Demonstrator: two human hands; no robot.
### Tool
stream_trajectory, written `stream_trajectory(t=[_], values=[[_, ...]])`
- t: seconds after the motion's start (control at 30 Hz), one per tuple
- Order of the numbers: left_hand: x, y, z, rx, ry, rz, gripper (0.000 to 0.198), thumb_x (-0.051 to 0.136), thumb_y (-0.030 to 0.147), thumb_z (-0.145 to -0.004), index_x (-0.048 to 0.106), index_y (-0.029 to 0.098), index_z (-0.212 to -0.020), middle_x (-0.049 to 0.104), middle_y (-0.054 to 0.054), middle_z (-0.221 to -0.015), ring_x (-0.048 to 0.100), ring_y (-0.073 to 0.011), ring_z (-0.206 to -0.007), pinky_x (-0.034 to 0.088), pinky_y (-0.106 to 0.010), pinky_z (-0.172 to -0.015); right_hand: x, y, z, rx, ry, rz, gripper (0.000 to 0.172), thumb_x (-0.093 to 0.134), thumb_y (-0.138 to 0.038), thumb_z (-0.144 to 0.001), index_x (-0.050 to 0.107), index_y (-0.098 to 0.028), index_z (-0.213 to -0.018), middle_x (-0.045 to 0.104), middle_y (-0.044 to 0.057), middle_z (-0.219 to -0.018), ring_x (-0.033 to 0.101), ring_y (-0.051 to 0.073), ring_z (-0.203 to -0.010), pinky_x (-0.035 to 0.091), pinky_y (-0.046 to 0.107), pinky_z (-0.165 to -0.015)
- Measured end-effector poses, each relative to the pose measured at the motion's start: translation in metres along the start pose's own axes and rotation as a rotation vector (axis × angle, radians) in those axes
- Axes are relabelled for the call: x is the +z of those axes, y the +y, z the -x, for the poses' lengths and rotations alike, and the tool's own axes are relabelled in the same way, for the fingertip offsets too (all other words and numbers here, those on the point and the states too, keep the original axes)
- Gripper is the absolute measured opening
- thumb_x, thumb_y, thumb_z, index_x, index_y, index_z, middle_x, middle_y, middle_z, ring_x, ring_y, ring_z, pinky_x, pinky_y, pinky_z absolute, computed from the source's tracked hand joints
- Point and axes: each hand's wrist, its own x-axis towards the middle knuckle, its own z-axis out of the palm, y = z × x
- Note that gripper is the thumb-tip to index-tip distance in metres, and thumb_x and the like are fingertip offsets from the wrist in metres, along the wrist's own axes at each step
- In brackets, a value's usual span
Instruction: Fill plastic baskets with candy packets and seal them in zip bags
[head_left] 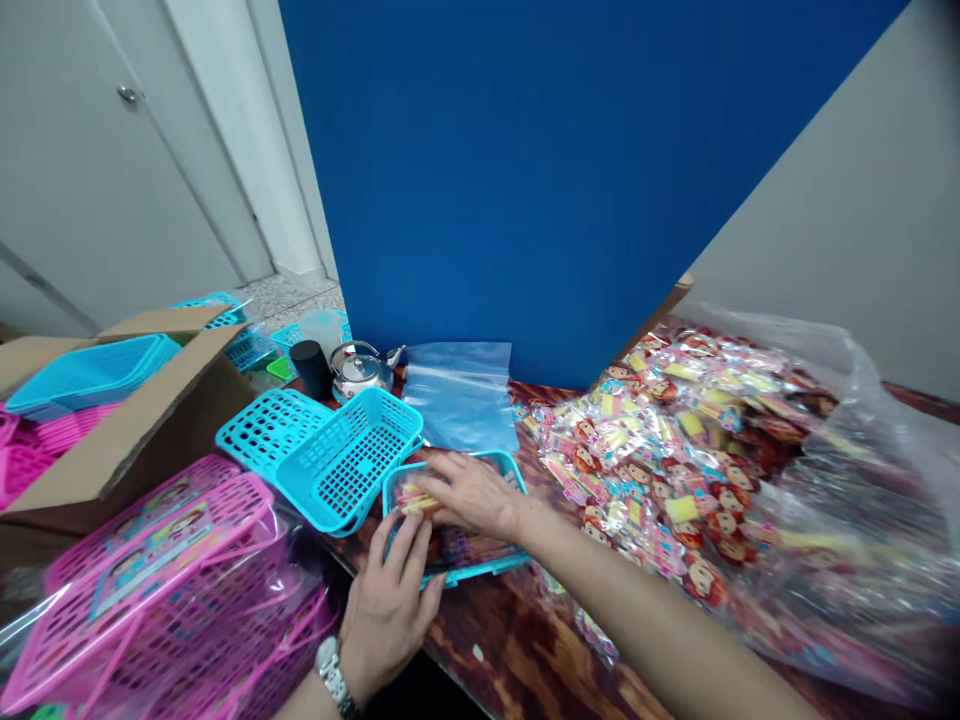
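At the table's front edge stands a turquoise plastic basket [480, 572] with small clear packets of colourful pieces in it. Over its left end, both hands meet at one small clear packet [415, 497] with yellow and pink pieces. My right hand [471, 492] reaches in from the right, fingers and thumb closed about this packet. My left hand [394, 600], with a metal watch [334, 675] on the wrist, rests its outstretched fingertips on the packet's near side, thumb apart. The palms' undersides are hidden.
Turquoise baskets [360, 460] lie left of centre, before a kettle [362, 370] and a black cylinder [310, 368]. Clear plastic bags [461, 395] lie behind. Pink baskets [180, 580] and a cardboard box [150, 420] are left. Packets [637, 470] spill from a large bag [862, 520] at right.
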Motion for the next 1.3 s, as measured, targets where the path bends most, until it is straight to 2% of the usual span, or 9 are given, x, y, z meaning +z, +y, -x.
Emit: stream_trajectory(t=[0.13,0.23,0.5,0.63,0.7,0.77,0.9,1.07,1.3], values=[[-0.004,0.002,-0.007,0.013,0.065,-0.039,0.043,0.053,0.03,-0.084,0.053,0.011,-0.122,0.048,-0.014,-0.133,0.031,-0.0399,-0.128,0.035,-0.055,-0.099,0.02,0.001,0.004,0.021,0.032,0.008,0.038,0.045,-0.037,-0.092,0.046,-0.019,-0.125,0.054,0.011,-0.111,0.046,0.023,-0.102,0.044,0.037,-0.082],[0.0,0.0,-0.012,0.166,0.067,0.004,0.044,0.052,0.025,-0.085,0.048,0.008,-0.126,0.049,-0.016,-0.132,0.037,-0.0334,-0.127,0.035,-0.046,-0.102,0.027,-0.001,0.006,0.071,0.033,0.001,0.037,0.044,-0.03,-0.093,0.043,-0.02,-0.129,0.052,0.011,-0.118,0.044,0.022,-0.108,0.042,0.038,-0.086],[0.015,-0.001,-0.025,0.311,0.08,-0.044,0.051,0.039,0.035,-0.09,0.04,0.008,-0.133,0.049,-0.019,-0.131,0.049,-0.0318,-0.116,0.041,-0.041,-0.091,-0.014,0.003,0.036,0.065,0.182,-0.143,0.063,0.051,-0.039,-0.086,0.03,-0.012,-0.138,0.042,0.012,-0.135,0.037,0.019,-0.123,0.032,0.033,-0.103],[0.007,-0.002,-0.031,0.443,0.11,-0.036,0.038,0.034,0.027,-0.09,0.055,0.009,-0.115,0.055,-0.019,-0.123,0.046,-0.0341,-0.118,0.038,-0.044,-0.092,-0.021,0.032,0.115,0.57,0.338,-0.119,0.042,0.043,-0.027,-0.091,0.042,-0.017,-0.132,0.051,0.009,-0.126,0.045,0.016,-0.116,0.036,0.03,-0.1],[0.002,-0.001,-0.033,0.517,0.118,0.0,0.033,0.033,0.022,-0.089,0.061,0.012,-0.104,0.057,-0.018,-0.12,0.039,-0.0348,-0.126,0.035,-0.046,-0.097,-0.013,0.05,0.166,0.907,0.141,-0.02,0.043,0.041,-0.013,-0.088,0.046,-0.018,-0.13,0.049,0.011,-0.129,0.046,0.019,-0.117,0.036,0.035,-0.1],[-0.003,0.002,-0.033,0.521,0.101,0.069,0.033,0.031,0.019,-0.089,0.064,0.015,-0.096,0.058,-0.018,-0.118,0.03,-0.0353,-0.131,0.031,-0.05,-0.1,-0.003,0.061,0.212,1.007,-0.112,0.024,0.052,0.046,-0.005,-0.08,0.048,-0.018,-0.13,0.044,0.013,-0.135,0.045,0.024,-0.119,0.036,0.038,-0.1],[-0.007,0.01,-0.029,0.418,0.036,0.182,0.039,0.027,0.023,-0.09,0.065,0.015,-0.091,0.058,-0.02,-0.116,0.026,-0.0358,-0.133,0.03,-0.059,-0.1,0.012,0.05,0.263,0.982,-0.239,0.007,0.057,0.047,-0.005,-0.079,0.046,-0.026,-0.132,0.047,0.012,-0.132,0.053,0.025,-0.11,0.044,0.036,-0.09],[-0.007,0.008,-0.025,0.454,0.007,0.2,0.04,0.028,0.023,-0.09,0.067,0.013,-0.09,0.058,-0.022,-0.115,0.023,-0.0364,-0.134,0.029,-0.062,-0.1,0.006,0.035,0.268,0.901,-0.407,0.119,0.046,0.041,-0.022,-0.09,0.038,-0.035,-0.135,0.058,0.009,-0.103,0.063,0.019,-0.073,0.049,0.029,-0.062],[-0.011,0.01,-0.03,0.435,-0.004,0.2,0.04,0.028,0.024,-0.091,0.066,0.012,-0.091,0.056,-0.022,-0.119,0.024,-0.0396,-0.133,0.028,-0.064,-0.1,-0.004,0.059,0.27,0.657,-0.376,0.218,0.024,0.049,-0.022,-0.089,0.058,-0.023,-0.111,0.052,0.012,-0.118,0.047,0.026,-0.111,0.044,0.038,-0.085]])
